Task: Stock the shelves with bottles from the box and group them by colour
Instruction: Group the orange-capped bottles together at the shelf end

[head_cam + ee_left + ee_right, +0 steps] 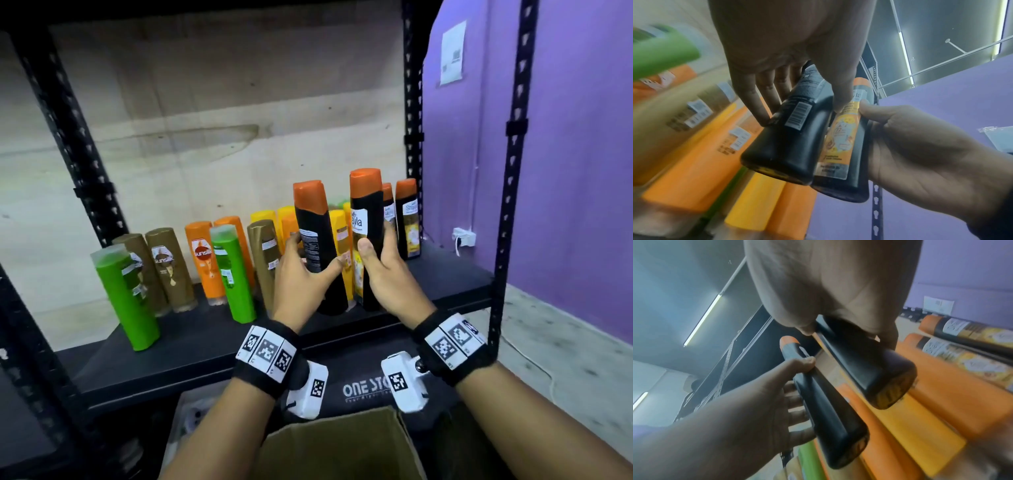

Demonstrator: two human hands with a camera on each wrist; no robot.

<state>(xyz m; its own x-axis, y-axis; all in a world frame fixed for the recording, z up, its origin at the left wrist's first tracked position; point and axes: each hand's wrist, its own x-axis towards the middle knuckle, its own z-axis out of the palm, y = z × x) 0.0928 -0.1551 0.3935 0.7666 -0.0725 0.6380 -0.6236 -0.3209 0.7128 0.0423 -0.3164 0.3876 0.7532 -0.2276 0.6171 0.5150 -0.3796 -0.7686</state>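
My left hand (315,255) grips a black bottle with an orange cap (313,236), its back label facing me. My right hand (376,240) grips a second black, orange-capped bottle (366,219) with a white and yellow front label. Both are held side by side and nearly upright over the right part of the black shelf (205,342). In the left wrist view the left hand's bottle (789,138) shows its bare base beside the labelled bottle (840,146). In the right wrist view the right hand's bottle (869,369) and the other bottle (830,418) also show bare bases.
Two more black bottles (407,219) stand at the shelf's far right by the upright post (412,137). Yellow bottles (263,217), orange bottles (203,260), brown bottles (168,267) and two green bottles (126,298) stand mixed to the left. An open cardboard box (342,442) sits below.
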